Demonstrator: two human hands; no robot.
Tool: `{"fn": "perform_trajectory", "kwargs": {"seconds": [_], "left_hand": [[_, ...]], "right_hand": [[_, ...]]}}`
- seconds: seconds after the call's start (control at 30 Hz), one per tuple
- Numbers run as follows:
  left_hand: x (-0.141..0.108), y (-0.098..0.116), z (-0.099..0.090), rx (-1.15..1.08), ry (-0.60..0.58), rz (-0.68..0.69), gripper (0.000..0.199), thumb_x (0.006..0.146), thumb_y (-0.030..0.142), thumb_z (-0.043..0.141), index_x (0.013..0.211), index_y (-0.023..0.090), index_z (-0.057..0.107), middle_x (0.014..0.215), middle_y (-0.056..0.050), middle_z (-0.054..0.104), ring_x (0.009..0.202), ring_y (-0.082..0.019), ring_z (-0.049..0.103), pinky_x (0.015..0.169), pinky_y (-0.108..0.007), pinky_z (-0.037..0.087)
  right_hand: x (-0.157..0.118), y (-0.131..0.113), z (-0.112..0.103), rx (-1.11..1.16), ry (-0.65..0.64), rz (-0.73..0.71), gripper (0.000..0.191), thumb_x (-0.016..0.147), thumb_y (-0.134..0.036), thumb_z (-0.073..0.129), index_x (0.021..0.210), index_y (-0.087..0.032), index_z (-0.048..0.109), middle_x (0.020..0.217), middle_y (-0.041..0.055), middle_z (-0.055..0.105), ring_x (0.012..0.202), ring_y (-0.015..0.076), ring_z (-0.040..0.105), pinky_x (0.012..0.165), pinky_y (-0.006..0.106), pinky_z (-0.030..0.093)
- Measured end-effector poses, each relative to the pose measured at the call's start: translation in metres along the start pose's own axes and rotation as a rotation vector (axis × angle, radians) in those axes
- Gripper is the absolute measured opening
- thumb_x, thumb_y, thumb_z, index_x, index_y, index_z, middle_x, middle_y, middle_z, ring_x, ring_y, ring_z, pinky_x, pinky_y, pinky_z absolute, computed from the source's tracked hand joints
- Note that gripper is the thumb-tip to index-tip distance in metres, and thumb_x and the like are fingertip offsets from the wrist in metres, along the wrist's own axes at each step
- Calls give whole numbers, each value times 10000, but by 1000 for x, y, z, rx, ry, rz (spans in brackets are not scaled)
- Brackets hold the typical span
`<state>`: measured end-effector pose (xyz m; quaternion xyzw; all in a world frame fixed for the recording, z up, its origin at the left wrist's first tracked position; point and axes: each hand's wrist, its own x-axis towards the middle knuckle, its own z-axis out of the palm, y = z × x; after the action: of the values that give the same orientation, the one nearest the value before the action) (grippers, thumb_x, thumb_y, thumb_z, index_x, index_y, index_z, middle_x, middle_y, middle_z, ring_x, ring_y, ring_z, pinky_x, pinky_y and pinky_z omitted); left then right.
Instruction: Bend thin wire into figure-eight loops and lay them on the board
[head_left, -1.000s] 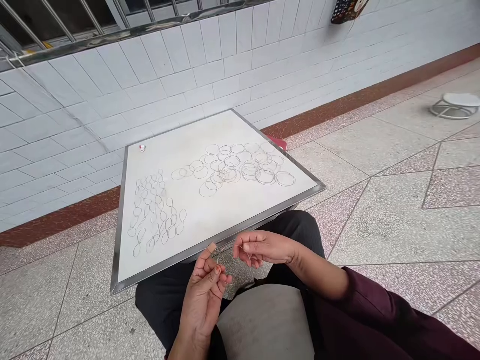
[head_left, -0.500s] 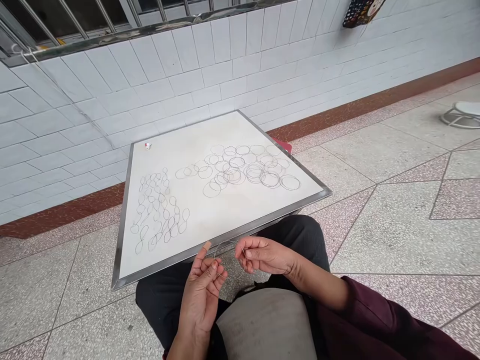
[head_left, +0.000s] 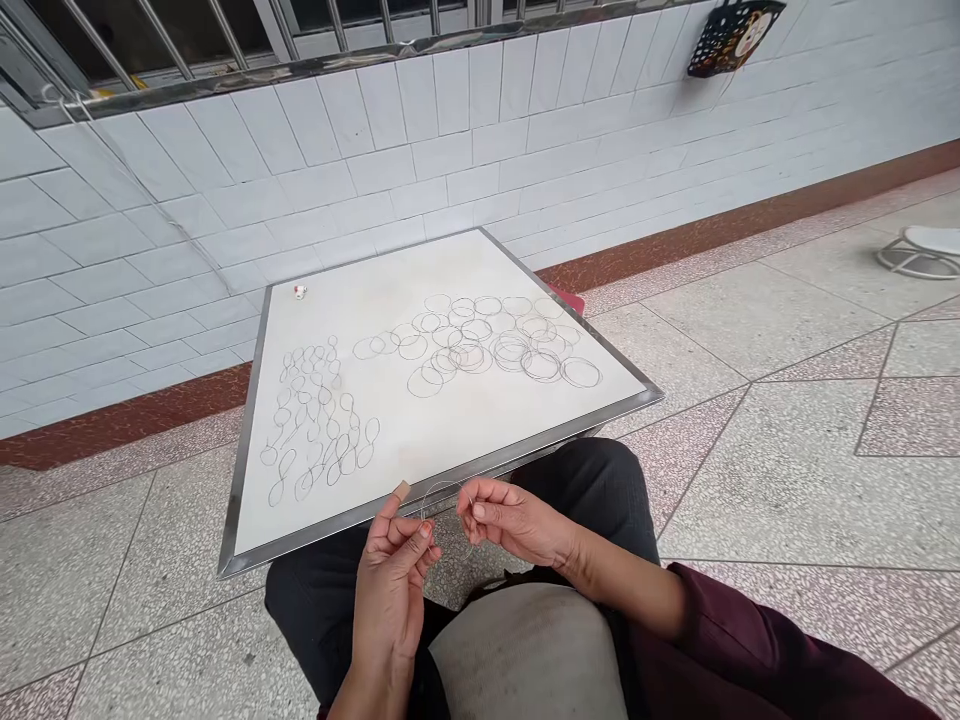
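Note:
A thin wire ring [head_left: 444,484] is stretched between my two hands, just off the table's near edge and above my lap. My left hand [head_left: 397,570] pinches its left side between thumb and fingers, with the taped index finger raised. At its right side my right hand [head_left: 510,515] pinches the wire too. Part of the ring's lower curve is hard to make out against the floor. Many loose wire rings [head_left: 476,330] lie overlapping on the right half of the table [head_left: 420,435]. Wire pieces twisted into figure-eights [head_left: 343,445] lie in rows at the left.
A small red and white object [head_left: 300,292] sits at the table's far left corner. Behind the table runs a tiled wall [head_left: 375,170] with a barred window above. A dark basket [head_left: 735,38] hangs on the wall, and a white stool [head_left: 922,252] stands far right.
Both hands have shifted slightly left with the wire ring, drawing a little closer together. The ring now looks narrower. The camera view has tilted up slightly; the pieces on the table lie as before.

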<state>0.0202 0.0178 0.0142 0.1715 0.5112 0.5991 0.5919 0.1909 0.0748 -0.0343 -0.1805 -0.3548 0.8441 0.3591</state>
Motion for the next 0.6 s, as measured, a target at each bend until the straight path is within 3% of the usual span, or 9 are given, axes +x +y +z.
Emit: {"fn": "perform_trajectory", "kwargs": {"seconds": [0.2, 0.33, 0.6], "left_hand": [[0, -2, 2, 140, 39, 118, 660, 643, 220, 856, 1254, 190, 609, 657, 59, 615, 616, -112, 579, 631, -245, 501], [1, -3, -1, 163, 40, 168, 628, 691, 228, 826, 1273, 196, 594, 664, 56, 609, 644, -118, 567, 645, -244, 495], [-1, 2, 1, 128, 45, 175, 624, 701, 209, 799, 1291, 228, 599, 657, 62, 593, 640, -113, 560, 666, -235, 468]], "right_hand": [[4, 5, 11, -58, 80, -50, 302, 817, -418, 762, 953, -170, 658, 743, -25, 587, 641, 78, 521, 637, 214, 417], [2, 5, 14, -87, 30, -7, 307, 882, -455, 682, 965, -160, 658, 747, -15, 592, 599, 70, 513, 570, 201, 388], [1, 7, 11, 24, 2, 8, 274, 821, -399, 764, 903, -157, 666, 725, -14, 615, 622, 81, 547, 628, 220, 433]]}}
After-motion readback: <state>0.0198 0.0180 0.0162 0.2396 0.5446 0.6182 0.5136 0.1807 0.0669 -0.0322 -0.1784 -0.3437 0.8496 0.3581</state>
